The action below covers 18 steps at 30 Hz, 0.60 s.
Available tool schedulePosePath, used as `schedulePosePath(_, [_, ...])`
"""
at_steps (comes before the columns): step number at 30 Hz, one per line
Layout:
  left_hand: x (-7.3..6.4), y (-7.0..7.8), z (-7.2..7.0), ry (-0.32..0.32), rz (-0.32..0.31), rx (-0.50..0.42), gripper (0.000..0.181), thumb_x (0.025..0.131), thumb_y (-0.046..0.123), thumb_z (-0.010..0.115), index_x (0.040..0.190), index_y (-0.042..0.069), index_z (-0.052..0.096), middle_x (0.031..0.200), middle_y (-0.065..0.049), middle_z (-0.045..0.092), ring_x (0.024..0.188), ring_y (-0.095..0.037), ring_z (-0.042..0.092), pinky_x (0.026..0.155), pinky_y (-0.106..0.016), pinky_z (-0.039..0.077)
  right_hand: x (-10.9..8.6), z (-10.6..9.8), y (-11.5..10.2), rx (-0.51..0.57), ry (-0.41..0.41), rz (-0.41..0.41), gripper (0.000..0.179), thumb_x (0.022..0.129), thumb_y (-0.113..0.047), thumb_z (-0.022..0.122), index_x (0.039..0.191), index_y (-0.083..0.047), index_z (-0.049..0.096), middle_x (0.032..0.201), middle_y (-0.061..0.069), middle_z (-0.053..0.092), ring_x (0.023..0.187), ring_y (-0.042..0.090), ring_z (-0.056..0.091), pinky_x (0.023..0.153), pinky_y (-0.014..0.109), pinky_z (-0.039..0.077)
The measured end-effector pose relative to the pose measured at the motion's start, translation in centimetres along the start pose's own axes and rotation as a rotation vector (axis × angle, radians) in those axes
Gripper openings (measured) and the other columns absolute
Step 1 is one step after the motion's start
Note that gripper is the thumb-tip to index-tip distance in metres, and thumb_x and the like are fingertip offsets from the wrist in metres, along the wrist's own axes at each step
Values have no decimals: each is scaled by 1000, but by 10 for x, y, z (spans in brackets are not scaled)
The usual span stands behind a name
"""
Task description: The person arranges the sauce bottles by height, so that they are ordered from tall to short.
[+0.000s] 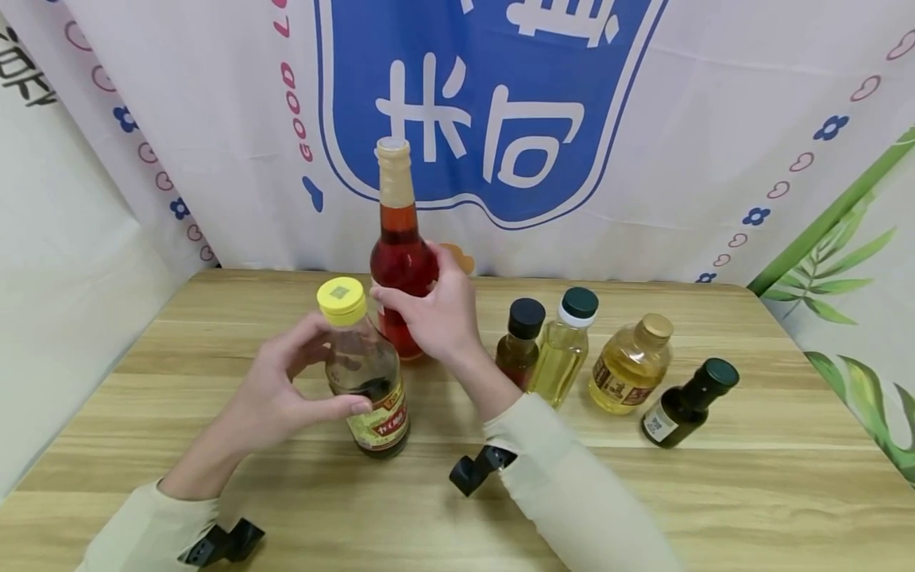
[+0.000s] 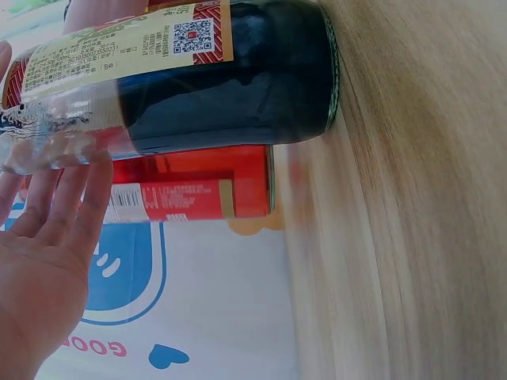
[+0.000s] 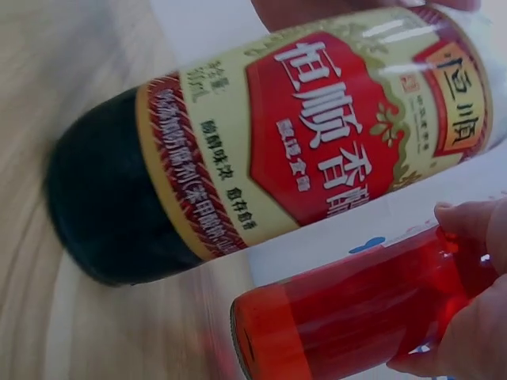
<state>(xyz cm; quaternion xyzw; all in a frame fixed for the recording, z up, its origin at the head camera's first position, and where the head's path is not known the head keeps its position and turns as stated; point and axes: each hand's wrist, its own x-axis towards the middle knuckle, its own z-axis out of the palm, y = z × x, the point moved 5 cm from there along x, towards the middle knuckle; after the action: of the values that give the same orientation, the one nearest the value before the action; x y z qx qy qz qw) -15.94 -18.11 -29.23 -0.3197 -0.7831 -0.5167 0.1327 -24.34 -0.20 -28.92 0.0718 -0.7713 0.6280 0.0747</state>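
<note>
My left hand (image 1: 275, 389) is round a vinegar bottle (image 1: 364, 373) with a yellow cap, thumb at the front and fingers on the far side. Dark liquid fills its lower part. In the right wrist view its red and cream label (image 3: 317, 134) faces the camera. Just behind stands a tall glass bottle of red liquid (image 1: 400, 262) with a cream-coloured neck. My right hand (image 1: 443, 310) grips this bottle at its shoulder, thumb across the front. The left wrist view shows the red bottle's lower body (image 2: 190, 190) close beside the vinegar bottle (image 2: 222, 79).
Right of my right forearm stand a small black-capped bottle (image 1: 518, 349), a green-capped oil bottle (image 1: 565, 349), a round bottle of yellow oil (image 1: 629, 369) and a dark green-capped bottle (image 1: 682, 409). A printed cloth (image 1: 250, 199) hangs behind the wooden table (image 1: 772, 508).
</note>
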Motion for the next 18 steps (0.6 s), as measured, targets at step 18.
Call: schedulePosePath(18, [-2, 0, 0, -10, -27, 11, 80, 66, -12, 93, 138, 6, 62, 122, 6, 70, 108, -7, 68, 94, -17, 59, 28, 22, 10, -22, 5, 13, 75, 88, -24, 88, 153, -16, 52, 139, 7, 70, 125, 25, 66, 107, 49, 57])
